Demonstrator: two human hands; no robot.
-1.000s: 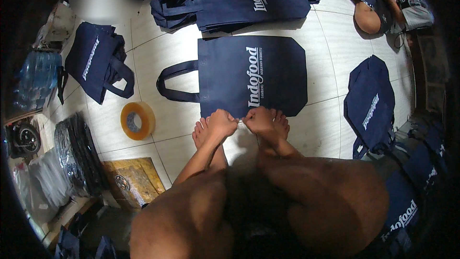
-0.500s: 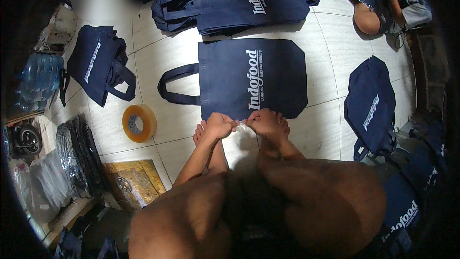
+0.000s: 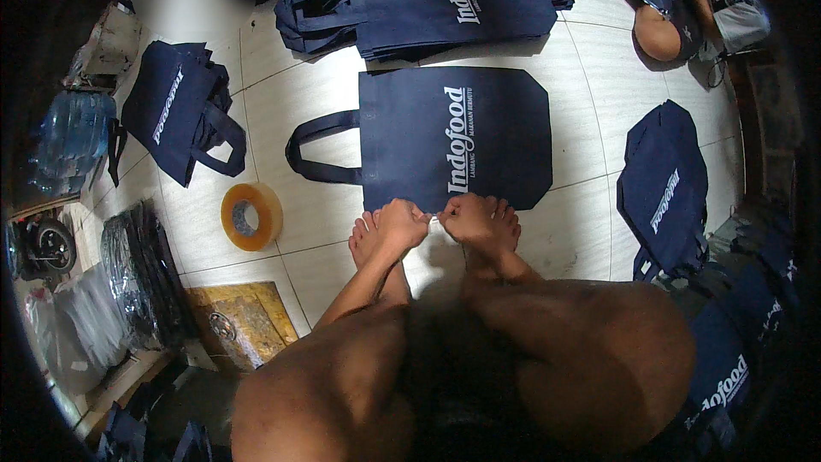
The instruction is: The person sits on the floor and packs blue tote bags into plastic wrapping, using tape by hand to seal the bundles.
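A dark blue cloth tote bag (image 3: 505, 133) lies flat on the tiled floor, its handle loop to the left and white print across its front. At the bag's near edge, between my feet, my left hand (image 3: 402, 224) and my right hand (image 3: 468, 219) are closed with fingertips pinched, a small gap apart. Something thin and pale seems to run between the fingertips; it is too small to name. My hands cover part of that near edge.
A stack of blue bags (image 3: 402, 8) lies beyond, with more bags at left (image 3: 171, 111) and right (image 3: 663, 188). A roll of tape (image 3: 267, 218) rests left of my feet. Plastic-wrapped bundles (image 3: 137, 278) and water bottles (image 3: 73, 141) line the left side. Another person's knee (image 3: 657, 34) is far right.
My view has shifted slightly, moving the scene a little to the right in the picture. Both hands remain pinched at the bag's near edge.
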